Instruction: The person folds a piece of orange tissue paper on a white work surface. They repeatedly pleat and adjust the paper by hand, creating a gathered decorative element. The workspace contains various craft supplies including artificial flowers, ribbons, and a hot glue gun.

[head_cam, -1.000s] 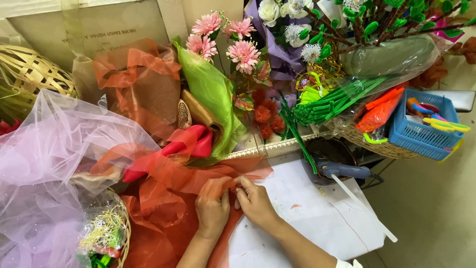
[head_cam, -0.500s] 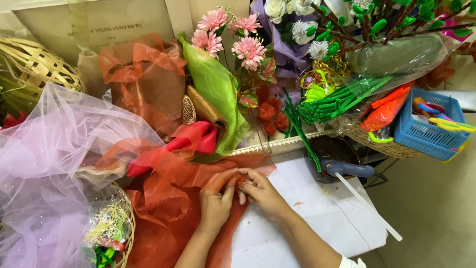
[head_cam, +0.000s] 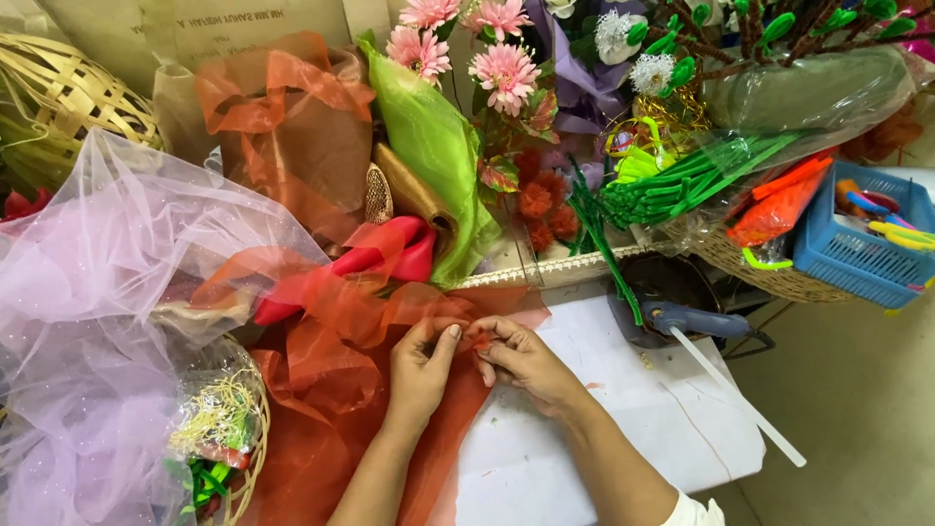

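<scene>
Head view, looking down at a crowded craft bench.

Hands: left hand (head_cam: 419, 368) and right hand (head_cam: 526, 360) meet fingertip to fingertip over the near edge of the orange net (head_cam: 326, 390). Each is clenched in a pinch on a small gathered tuft of it. The tuft sits between the thumbs and forefingers, but it is small and partly covered, so I cannot tell whether it is folded or twisted.

Position: the orange net drapes from the pile at the left over the front of the white table (head_cam: 623, 438). The pinched spot is at the table's left edge.

Step, as judged: gathering or pleating one point of the net. A next move would call for keeping the pinch tight with one hand while the other frees itself for a fastening. The glue gun (head_cam: 696, 319) lies near, to the right.

Count:
- hands, 2, one person
- glue gun, 1, with a white stick out of its back
- pink flowers (head_cam: 506, 73), 4 as far as the top edge shows
- blue basket (head_cam: 857, 255), 1
- woven basket (head_cam: 68, 97), 1 at top left
- lilac net (head_cam: 107, 292), 1 heap
- red ribbon (head_cam: 390, 258), 1 bunch
- green stems (head_cam: 682, 180), 1 bagged bundle, not countable singly
</scene>
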